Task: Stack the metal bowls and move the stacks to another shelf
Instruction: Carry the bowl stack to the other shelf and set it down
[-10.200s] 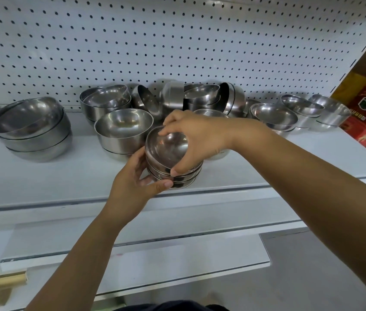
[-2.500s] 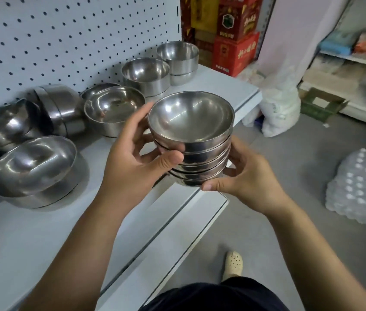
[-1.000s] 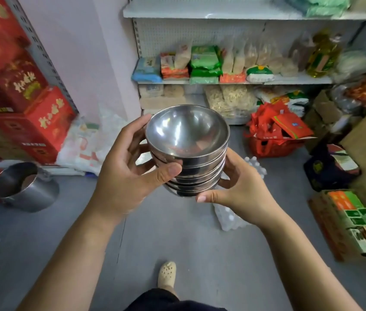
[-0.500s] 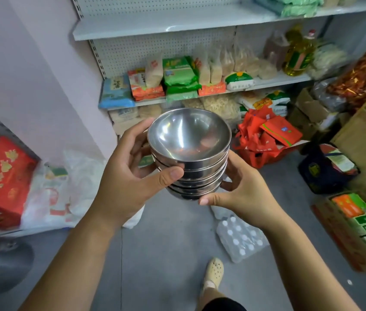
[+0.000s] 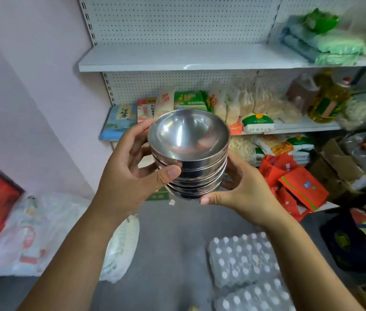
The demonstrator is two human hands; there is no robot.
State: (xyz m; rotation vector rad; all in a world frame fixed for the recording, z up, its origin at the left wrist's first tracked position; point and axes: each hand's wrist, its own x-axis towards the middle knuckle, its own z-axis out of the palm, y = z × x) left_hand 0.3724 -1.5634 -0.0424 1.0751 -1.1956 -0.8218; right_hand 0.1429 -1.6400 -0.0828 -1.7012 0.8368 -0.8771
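Head view: faces forward-down, close on hands, shelf (image 5: 191, 57) beyond.

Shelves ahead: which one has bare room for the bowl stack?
The upper white shelf: its left part is bare, with green bags only at right. The lower shelf is packed with food packets.

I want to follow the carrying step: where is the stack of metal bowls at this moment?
The stack of shiny metal bowls is mid-frame in the head view, held in the air between the left hand and right hand, before the white shelf.
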